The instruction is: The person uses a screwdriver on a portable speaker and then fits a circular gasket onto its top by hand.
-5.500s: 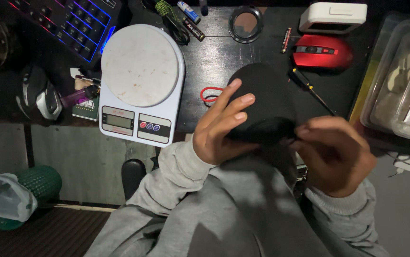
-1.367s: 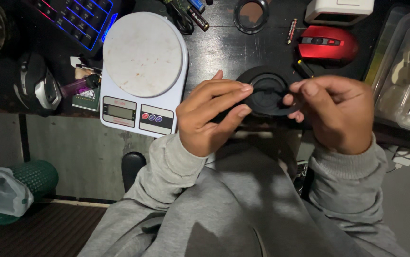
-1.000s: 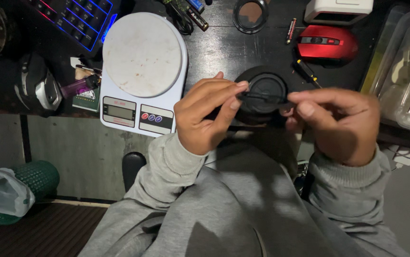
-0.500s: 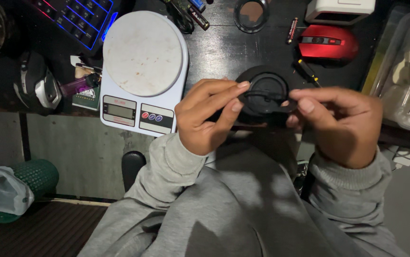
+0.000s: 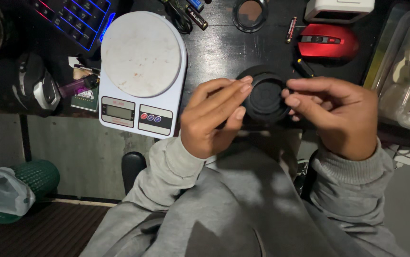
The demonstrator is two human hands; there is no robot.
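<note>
A round black object [image 5: 266, 97] with a ribbed circular face is held over the near edge of the dark desk [image 5: 219, 52], its flat round face turned up to the camera. My left hand [image 5: 212, 121] grips its left side with fingers curled over the rim. On the right edge, my right hand [image 5: 333, 114] pinches it between thumb and fingertips. The part below the face is hidden behind both hands.
A white kitchen scale [image 5: 140, 71] stands left of the hands. A red mouse [image 5: 328, 42], loose batteries [image 5: 291, 28], a small round dish [image 5: 250, 12], a backlit keyboard [image 5: 74, 19] and clear plastic containers [image 5: 405, 71] lie around. A green bin [image 5: 19, 188] stands on the floor at left.
The black object, earlier a dome seen from the side, now shows its flat ribbed face. A thin black strip held across it a second ago is gone; my right fingers now pinch the rim.
</note>
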